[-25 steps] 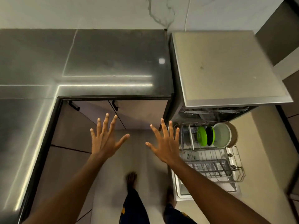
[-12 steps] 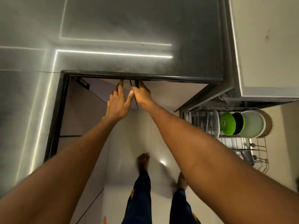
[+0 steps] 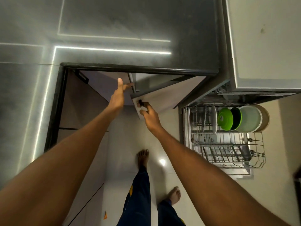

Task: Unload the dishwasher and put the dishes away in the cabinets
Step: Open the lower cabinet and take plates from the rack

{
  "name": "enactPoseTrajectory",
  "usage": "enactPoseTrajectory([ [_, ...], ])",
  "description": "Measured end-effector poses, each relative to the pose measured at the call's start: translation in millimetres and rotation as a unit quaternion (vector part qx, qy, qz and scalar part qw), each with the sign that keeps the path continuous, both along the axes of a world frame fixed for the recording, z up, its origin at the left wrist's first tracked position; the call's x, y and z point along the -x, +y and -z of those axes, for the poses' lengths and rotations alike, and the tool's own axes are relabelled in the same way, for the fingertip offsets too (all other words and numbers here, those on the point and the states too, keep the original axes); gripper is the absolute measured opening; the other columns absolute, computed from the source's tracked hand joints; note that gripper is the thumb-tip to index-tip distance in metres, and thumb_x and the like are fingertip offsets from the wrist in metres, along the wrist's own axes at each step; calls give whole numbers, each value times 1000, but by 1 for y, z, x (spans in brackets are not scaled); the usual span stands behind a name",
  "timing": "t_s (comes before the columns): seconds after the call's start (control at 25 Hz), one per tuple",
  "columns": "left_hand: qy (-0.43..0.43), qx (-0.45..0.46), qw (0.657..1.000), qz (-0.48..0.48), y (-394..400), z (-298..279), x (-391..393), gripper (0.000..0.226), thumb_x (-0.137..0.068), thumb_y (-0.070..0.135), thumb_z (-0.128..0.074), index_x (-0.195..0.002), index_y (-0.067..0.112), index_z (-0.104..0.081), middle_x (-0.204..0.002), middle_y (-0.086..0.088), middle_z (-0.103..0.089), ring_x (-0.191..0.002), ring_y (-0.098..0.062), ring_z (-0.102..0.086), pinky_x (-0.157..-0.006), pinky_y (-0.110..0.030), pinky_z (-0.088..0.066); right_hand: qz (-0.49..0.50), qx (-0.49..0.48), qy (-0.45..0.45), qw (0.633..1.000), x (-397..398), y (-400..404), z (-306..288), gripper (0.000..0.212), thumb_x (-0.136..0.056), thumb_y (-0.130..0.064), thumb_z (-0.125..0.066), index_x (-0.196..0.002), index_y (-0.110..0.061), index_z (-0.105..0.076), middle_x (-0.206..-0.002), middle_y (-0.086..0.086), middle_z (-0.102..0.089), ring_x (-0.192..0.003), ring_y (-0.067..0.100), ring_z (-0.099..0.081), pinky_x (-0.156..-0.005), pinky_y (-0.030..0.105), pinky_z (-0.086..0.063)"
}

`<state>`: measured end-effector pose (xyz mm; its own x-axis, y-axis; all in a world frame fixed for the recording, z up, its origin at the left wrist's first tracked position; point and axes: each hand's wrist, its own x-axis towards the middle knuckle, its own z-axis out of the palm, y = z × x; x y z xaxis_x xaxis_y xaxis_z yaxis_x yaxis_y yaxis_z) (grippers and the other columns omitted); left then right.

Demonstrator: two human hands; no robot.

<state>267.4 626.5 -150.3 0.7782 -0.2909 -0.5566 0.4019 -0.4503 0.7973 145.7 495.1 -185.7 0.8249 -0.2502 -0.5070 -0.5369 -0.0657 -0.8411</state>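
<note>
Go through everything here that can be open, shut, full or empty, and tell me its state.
Right cabinet door: swung partly open.
Left cabinet door: shut, or nearly.
Right hand: closed on the right door's handle.
Left hand: open, fingers straight, holding nothing.
Dishwasher rack: pulled out, front rows empty.
Plates: upright at the rack's back.

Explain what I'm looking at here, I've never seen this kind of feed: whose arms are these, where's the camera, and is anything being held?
There is no machine: a person's bare arms, seen from a camera on their head looking down. The right hand grips the dark knob of a cabinet door under the counter, swung partly open. The left hand is open beside it, holding nothing. At right the dishwasher rack is pulled out, with green bowls and pale plates standing in it.
</note>
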Motion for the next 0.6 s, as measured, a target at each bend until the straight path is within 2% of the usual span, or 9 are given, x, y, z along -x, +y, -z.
enactPoseTrajectory([
  [0.08, 62, 1, 992, 106, -13, -3, 18, 69, -99, 76, -19, -142, 38, -58, -157, 3, -47, -145, -17, -39, -125, -46, -19, 33, -31, 2, 999, 44, -7, 4, 30, -107, -31, -51, -133, -23, -63, -130, -2, -68, -118, 16, -61, -100, 32, -46],
  [0.16, 108, -29, 975, 194, -38, 3, 49, 70, -100, 72, -28, -142, 26, -61, -148, -1, -57, -136, -18, -50, -121, -40, -30, 53, -33, 2, 998, 83, -17, 2, 34, -110, -40, -44, -131, -23, -64, -126, -2, -70, -114, 16, -63, -99, 34, -49],
  [0.2, 121, -51, 971, 202, -52, 7, 71, 70, -100, 71, -33, -136, 21, -65, -138, -5, -64, -128, -21, -59, -117, -38, -39, 68, -26, 8, 997, 101, -24, -1, 37, -111, -42, -40, -134, -21, -62, -127, 1, -68, -115, 18, -62, -99, 34, -48],
  [0.28, 145, -45, 975, 164, -77, 14, 118, 65, -102, 67, -34, -133, 19, -67, -119, -7, -72, -106, -21, -68, -93, -27, -55, 118, 15, 23, 993, 128, -43, -8, 47, -111, -50, -38, -143, -20, -54, -140, 6, -55, -126, 22, -55, -106, 37, -45],
  [0.32, 157, -17, 975, 155, -86, 15, 141, 62, -104, 64, -31, -135, 23, -64, -117, -4, -71, -100, -16, -69, -80, -20, -56, 138, 38, 23, 989, 134, -54, -16, 55, -108, -57, -38, -149, -23, -48, -148, 7, -44, -133, 22, -49, -110, 40, -44],
  [0.36, 164, 14, 971, 171, -100, 14, 166, 57, -106, 61, -27, -138, 27, -61, -123, 0, -68, -104, -12, -67, -77, -14, -53, 147, 59, 15, 987, 139, -67, -23, 63, -104, -63, -41, -155, -25, -40, -155, 6, -35, -137, 21, -45, -112, 41, -44],
  [0.44, 151, 31, 966, 210, -129, 5, 216, 42, -112, 42, -24, -143, 27, -49, -139, 2, -56, -123, -14, -57, -90, -12, -47, 131, 117, 8, 985, 142, -96, -38, 76, -102, -57, -52, -163, -21, -24, -163, 11, -29, -140, 24, -44, -113, 36, -42],
  [0.52, 152, 73, 955, 246, -163, -5, 254, 46, -113, 29, -29, -154, 9, -36, -145, -3, -45, -137, -21, -44, -95, -10, -38, 114, 234, 51, 964, 146, -131, -52, 72, -104, -34, -57, -163, -15, -19, -152, 20, -49, -131, 35, -57, -105, 41, -48],
  [0.6, 129, 141, 932, 309, -194, -5, 282, 66, -108, 38, -35, -160, 1, -19, -157, -2, -31, -145, -16, -33, -96, 0, -35, 65, 378, 104, 917, 161, -174, -56, 57, -106, -24, -53, -154, -18, -24, -123, 18, -69, -107, 39, -69, -86, 50, -57],
])
